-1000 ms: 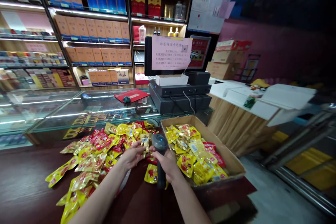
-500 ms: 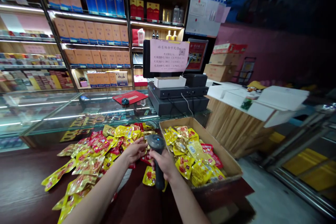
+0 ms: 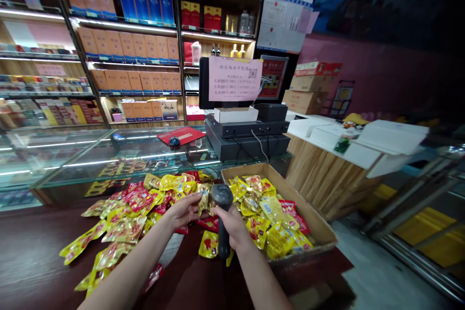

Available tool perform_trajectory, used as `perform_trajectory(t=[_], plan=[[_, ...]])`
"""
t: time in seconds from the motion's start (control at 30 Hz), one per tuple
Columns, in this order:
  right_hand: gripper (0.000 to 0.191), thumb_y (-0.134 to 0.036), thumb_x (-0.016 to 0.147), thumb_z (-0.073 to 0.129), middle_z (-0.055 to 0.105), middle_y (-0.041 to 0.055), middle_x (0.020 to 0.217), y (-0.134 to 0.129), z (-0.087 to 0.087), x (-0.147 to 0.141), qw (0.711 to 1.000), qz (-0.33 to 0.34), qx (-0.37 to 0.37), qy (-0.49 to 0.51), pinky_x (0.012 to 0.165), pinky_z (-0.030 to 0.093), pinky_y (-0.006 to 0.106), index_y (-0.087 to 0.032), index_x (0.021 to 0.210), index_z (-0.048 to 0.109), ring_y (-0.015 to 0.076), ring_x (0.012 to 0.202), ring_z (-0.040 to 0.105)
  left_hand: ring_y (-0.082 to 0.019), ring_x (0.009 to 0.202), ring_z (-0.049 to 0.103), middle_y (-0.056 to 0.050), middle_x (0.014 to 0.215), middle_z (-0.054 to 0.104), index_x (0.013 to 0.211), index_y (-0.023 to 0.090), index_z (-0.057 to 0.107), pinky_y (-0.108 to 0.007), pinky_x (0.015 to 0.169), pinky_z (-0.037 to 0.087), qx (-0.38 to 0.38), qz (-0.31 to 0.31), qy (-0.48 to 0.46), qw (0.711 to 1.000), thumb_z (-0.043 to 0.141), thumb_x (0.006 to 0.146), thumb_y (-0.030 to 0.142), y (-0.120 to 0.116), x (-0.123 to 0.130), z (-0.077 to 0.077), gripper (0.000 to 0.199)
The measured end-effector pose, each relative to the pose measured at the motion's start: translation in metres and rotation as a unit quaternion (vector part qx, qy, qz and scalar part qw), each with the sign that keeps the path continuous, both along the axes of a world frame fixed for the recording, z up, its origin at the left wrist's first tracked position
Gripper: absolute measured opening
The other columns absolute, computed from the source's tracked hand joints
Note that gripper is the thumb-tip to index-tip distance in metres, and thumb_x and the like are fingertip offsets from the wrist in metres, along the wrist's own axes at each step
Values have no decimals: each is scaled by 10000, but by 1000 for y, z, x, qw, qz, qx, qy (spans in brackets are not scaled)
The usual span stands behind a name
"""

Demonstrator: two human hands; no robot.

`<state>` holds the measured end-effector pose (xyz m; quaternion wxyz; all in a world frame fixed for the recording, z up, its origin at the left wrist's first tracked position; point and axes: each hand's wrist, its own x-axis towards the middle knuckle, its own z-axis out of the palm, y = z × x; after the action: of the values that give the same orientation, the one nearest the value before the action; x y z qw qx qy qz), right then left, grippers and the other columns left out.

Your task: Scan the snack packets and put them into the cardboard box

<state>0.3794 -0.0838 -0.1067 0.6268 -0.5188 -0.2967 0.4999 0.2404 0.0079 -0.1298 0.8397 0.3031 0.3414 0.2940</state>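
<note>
Left hand (image 3: 185, 212), just left of the frame's lower centre, was held palm inward with its fingers partly bent, and a gold packet (image 3: 204, 197) was pinched by its left edge at the fingertips. The packet was seen roughly upright near the centre of the frame, its foil shiny and crinkled, with a small pale panel on its face; the print on it was too small to be read. Just to its right, a handheld scanner (image 3: 223, 220) was gripped in the right hand (image 3: 234, 227), the fingers being wrapped around the handle from the right. The scanner was dark grey to black and smooth, with a broad, rounded head at the top and a long, narrower handle pointed down the frame.

At the left and centre, a loose pile of packets (image 3: 140, 198) in yellow, red and gold was spread over the dark red-brown table (image 3: 32, 247). Below the scanner's head, a yellow packet (image 3: 208, 245) was laid flat beside the handle. At the lower right, more yellow, gold and red packets were held in an open cardboard box (image 3: 319, 218). Above the box, a pink paper sign (image 3: 234, 79) was mounted over a monitor (image 3: 204, 82).
</note>
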Motion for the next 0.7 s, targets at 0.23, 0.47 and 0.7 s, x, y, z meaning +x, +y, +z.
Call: perform_trajectory(t=[0.23,0.47,0.7], plan=[[320,-260,559,760,659,27,717,5,-8,2,982,80,-56,161,666,499,265,-138,821,623,135,659,618,-303,901,641,-165,914,662,1006,110,558,-483,818,472,-77,-108,-82,988,489,785,589,-7,-35,23,532],[227,-247,670,693,683,88,837,2,3,11,950,158,-101,248,818,508,350,-124,844,614,187,849,653,-342,986,595,-208,1008,631,1093,81,517,-497,834,436,-86,-156,-115,977,426,772,654,-13,-58,48,664],[190,-188,726,627,669,119,997,-17,43,49,933,150,-92,314,877,489,363,-115,898,597,194,969,638,-348,1048,560,-224,1081,596,1154,68,497,-484,870,415,-64,-201,-108,972,395,784,653,-6,-24,86,700]])
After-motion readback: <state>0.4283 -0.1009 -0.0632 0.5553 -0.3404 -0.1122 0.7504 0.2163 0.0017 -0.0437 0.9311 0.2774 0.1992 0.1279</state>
